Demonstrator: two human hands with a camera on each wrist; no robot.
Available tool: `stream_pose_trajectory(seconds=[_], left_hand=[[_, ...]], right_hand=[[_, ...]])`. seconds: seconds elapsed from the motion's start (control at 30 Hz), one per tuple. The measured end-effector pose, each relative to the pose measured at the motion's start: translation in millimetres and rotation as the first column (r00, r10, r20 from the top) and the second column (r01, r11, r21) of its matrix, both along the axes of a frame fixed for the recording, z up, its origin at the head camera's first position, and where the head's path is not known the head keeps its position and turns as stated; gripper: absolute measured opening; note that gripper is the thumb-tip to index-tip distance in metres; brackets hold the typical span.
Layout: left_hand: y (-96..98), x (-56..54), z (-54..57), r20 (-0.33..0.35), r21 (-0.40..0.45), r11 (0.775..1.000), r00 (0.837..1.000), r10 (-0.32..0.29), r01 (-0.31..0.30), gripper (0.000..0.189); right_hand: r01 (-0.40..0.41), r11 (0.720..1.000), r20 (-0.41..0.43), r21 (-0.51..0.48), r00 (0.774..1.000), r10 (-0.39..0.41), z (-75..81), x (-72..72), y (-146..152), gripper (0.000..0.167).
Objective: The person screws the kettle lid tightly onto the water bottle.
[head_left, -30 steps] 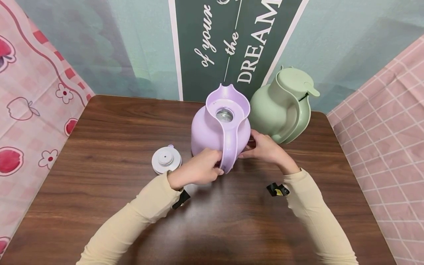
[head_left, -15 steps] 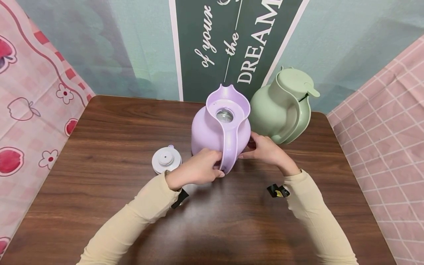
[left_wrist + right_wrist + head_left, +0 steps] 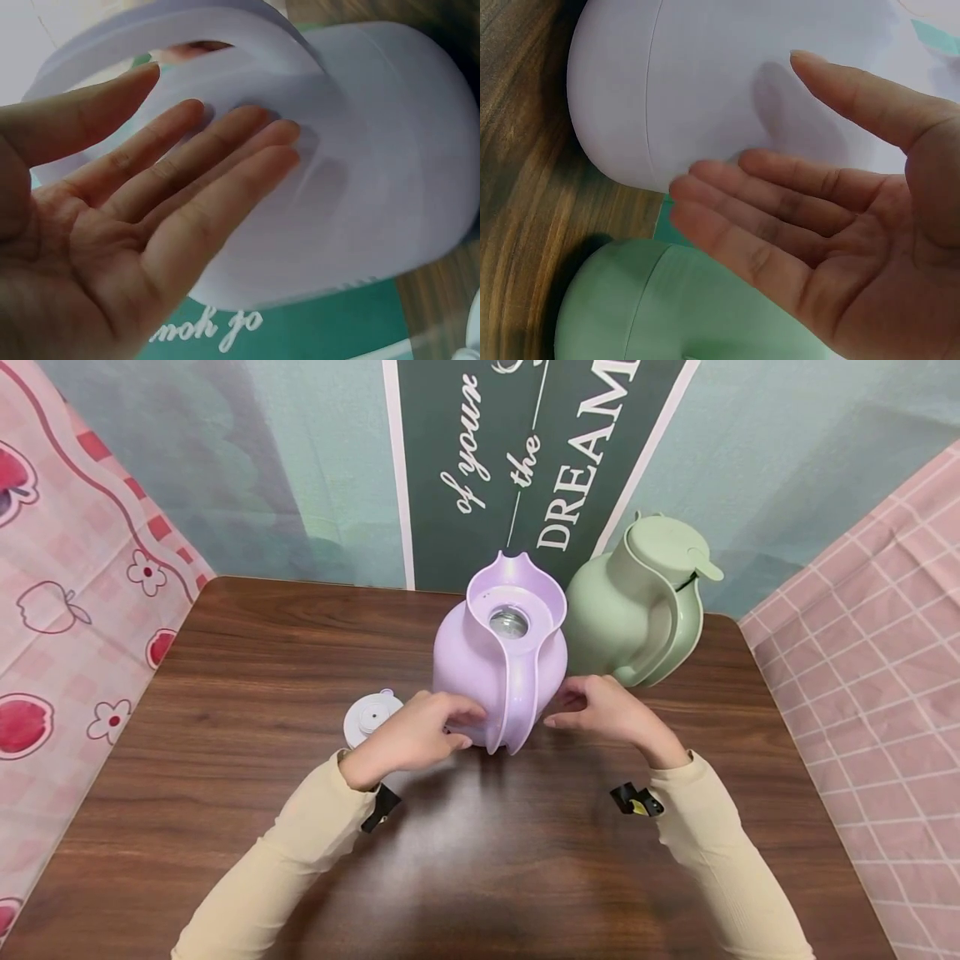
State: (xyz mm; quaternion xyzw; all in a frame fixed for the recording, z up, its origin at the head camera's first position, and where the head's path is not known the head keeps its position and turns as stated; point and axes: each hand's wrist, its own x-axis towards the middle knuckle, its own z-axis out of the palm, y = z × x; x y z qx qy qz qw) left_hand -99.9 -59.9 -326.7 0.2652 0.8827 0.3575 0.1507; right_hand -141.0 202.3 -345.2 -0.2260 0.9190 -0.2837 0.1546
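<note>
A lilac thermos jug (image 3: 468,656) stands upright on the table, its round mouth uncovered and its handle (image 3: 519,702) toward me. My left hand (image 3: 423,733) is just left of the handle, the fingers nearly straight and close to the jug's body in the left wrist view. To the jug's right is my right hand (image 3: 603,710), fingers loosely extended with nothing held; in the right wrist view they lie over the gap between the lilac and green jugs. A white round lid (image 3: 362,717) lies left of the jug, partly hidden behind my left hand.
A pale green thermos jug (image 3: 603,610) with its lid on stands close by at the back right. The brown wooden table (image 3: 495,868) meets a teal backdrop with a lettered panel (image 3: 465,460) behind. Pink cloths hang at both sides.
My left hand has let go of the jug's handle and moved left, now overlapping the white lid. The right hand has drawn slightly back from the jug's side. The jug has stayed in place.
</note>
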Motion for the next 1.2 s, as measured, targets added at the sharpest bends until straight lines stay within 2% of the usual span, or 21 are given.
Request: stream_pose_trajectory(seconds=[0.3,0.5,0.63,0.83,1.0,1.2], left_hand=[[-22.3,-6.3,-11.1,-0.017,-0.067,0.990,0.992,0.122,-0.123,0.029],[-36.5,-12.2,-19.6,-0.039,-0.166,0.955,0.969,0.243,-0.246,0.035],[-45.8,-16.8,-28.6,-0.056,-0.194,0.936,0.956,0.288,-0.293,0.036],[-58.0,-21.5,-40.6,-0.075,-0.249,0.922,0.955,0.287,-0.296,0.041],[-65.4,-22.9,-51.1,-0.080,-0.271,0.922,0.961,0.264,-0.276,0.048],[-70.1,-24.6,-60.0,-0.052,-0.274,0.923,0.963,0.265,-0.269,0.058]], right_hand=[[-0.067,0.997,0.018,-0.037,0.998,0.067,2.9,8.4,-4,0.013],[-0.111,0.993,0.007,-0.047,0.994,0.111,6.3,16.2,-7,0.014],[-0.137,0.987,0.008,-0.081,0.990,0.138,9.3,20.1,-9,0.018],[-0.180,0.973,0.016,-0.144,0.983,0.184,13.8,23.7,-13,0.022],[-0.207,0.958,0.020,-0.199,0.976,0.215,15.7,25.4,-16,0.024],[-0.260,0.930,0.001,-0.260,0.963,0.270,15.4,27.2,-23,0.027]])
